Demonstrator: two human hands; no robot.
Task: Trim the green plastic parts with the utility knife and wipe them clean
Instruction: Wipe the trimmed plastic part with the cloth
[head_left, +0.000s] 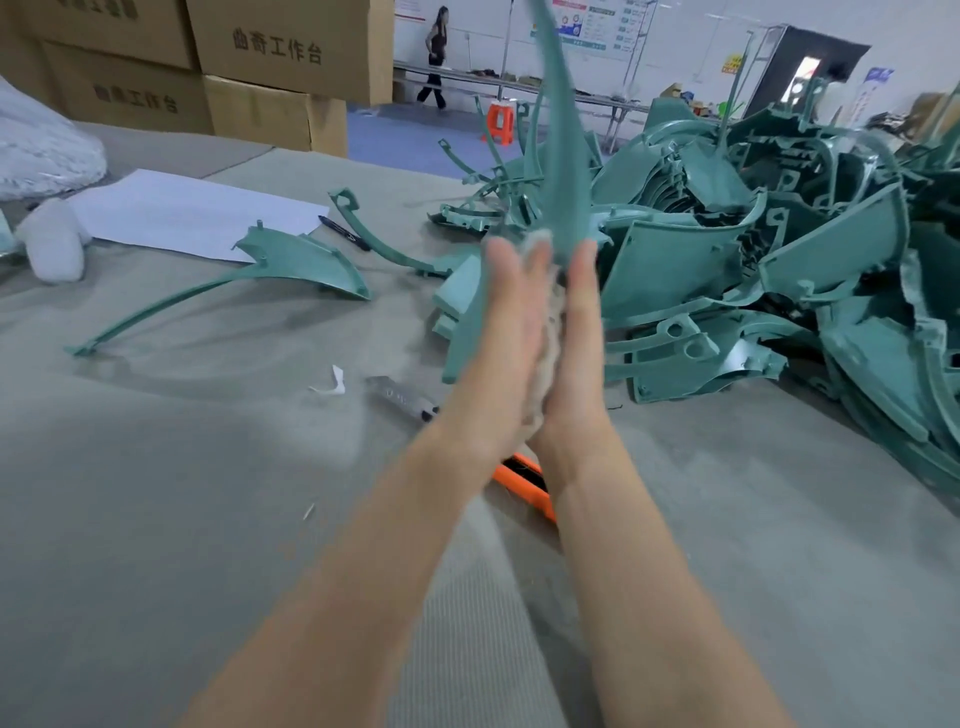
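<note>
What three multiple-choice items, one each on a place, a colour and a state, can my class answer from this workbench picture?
1. Where does the utility knife lie?
A. in a toolbox
B. on the table, under the forearms
C. on a wall hook

2. What colour is the knife's handle?
A. orange
B. green
C. blue

3. How are the left hand and right hand placed?
A. lying idle on the table
B. one gripping the knife
C. flat, pressing a cloth and a green part between them

Key: 1 B, the handle shows on the table between the forearms; 2 A, the handle is bright orange; 3 C, straight fingers sandwich the cloth, with the part rising above them.
</note>
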